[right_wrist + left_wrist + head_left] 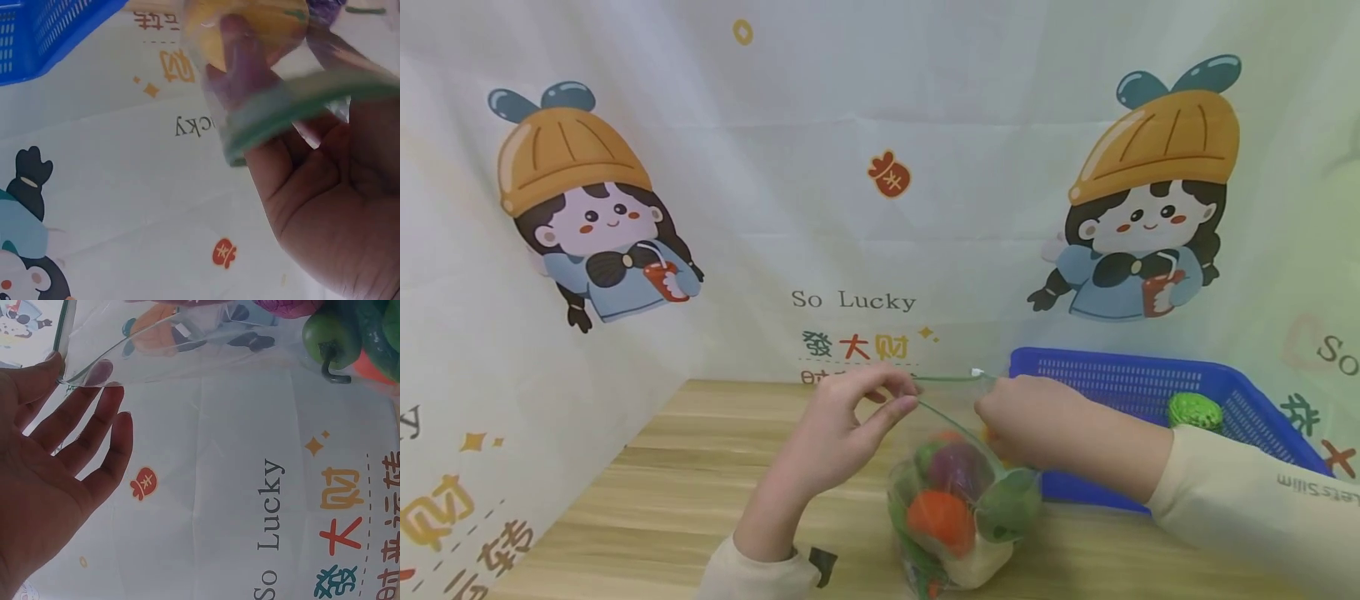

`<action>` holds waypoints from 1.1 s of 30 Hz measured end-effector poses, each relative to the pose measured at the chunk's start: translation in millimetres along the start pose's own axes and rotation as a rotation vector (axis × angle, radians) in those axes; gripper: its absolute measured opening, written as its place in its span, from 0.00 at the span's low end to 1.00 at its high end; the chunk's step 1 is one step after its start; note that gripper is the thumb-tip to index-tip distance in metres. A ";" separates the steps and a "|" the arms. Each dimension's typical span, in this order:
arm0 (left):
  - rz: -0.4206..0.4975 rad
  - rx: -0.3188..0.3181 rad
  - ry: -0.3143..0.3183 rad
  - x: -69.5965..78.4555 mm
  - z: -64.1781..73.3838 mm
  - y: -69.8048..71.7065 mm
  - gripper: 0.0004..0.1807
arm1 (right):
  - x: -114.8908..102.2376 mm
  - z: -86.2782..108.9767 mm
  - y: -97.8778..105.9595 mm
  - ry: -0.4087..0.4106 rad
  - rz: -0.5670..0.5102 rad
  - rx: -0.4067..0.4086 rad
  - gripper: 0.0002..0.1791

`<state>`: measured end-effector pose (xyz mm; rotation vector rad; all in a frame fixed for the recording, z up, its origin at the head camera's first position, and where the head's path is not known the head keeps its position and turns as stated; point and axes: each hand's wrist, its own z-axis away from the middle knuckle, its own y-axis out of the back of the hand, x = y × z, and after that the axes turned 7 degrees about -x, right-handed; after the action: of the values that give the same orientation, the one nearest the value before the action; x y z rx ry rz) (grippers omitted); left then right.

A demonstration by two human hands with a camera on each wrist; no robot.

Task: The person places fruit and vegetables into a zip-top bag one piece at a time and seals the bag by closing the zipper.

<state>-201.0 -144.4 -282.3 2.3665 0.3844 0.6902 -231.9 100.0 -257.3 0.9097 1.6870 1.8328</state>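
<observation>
We have a clear bag (917, 429) on the table (700, 467), packed with pieces, including an orange one (942, 518) and a purple one (961, 469), plus a green pepper (328, 340). Step in hand, we judge: one hand works inside the mouth while the other keeps it spread. For that, we'd keep the green rim (281, 112) taut and wide, let the right wrist clear the edge, and set the yellow piece (275, 31) down gently onto the pile so nothing snags the thin plastic. Fingers: the left hand (842, 425) pinches the rim between thumb and forefinger, other fingers fanned apart and relaxed. The right hand (1030, 421) reaches past the rim, fingers curled about the yellow piece; plastic and blur hide how firm that grip is. Blue basket (1120, 358) sits behind the right forearm, one green piece (1195, 411) inside.
</observation>
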 end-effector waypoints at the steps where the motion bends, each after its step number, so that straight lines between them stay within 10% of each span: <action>1: -0.001 0.003 -0.015 0.0 -0.2 -0.1 0.03 | 0.0 -0.7 -2.4 -0.007 0.017 0.024 0.06; 9: -0.009 0.002 -0.052 1.0 -1.8 -0.7 0.02 | -1.6 -3.5 -4.2 -0.128 0.056 0.036 0.22; 21: -0.007 -0.009 -0.007 2.6 -4.0 4.0 0.03 | 16.4 8.1 45.8 -0.103 0.046 0.007 0.15; 27: -0.009 -0.007 0.010 2.3 -1.9 5.6 0.02 | 43.6 9.2 65.2 -0.153 0.112 0.127 0.15; 33: -0.010 -0.015 0.025 0.2 1.5 5.0 0.02 | 94.6 0.4 55.7 -0.253 0.046 0.029 0.13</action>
<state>-199.5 -148.9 -280.0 2.3418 0.4002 0.7162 -289.4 163.2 -188.2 1.1481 1.5502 1.6463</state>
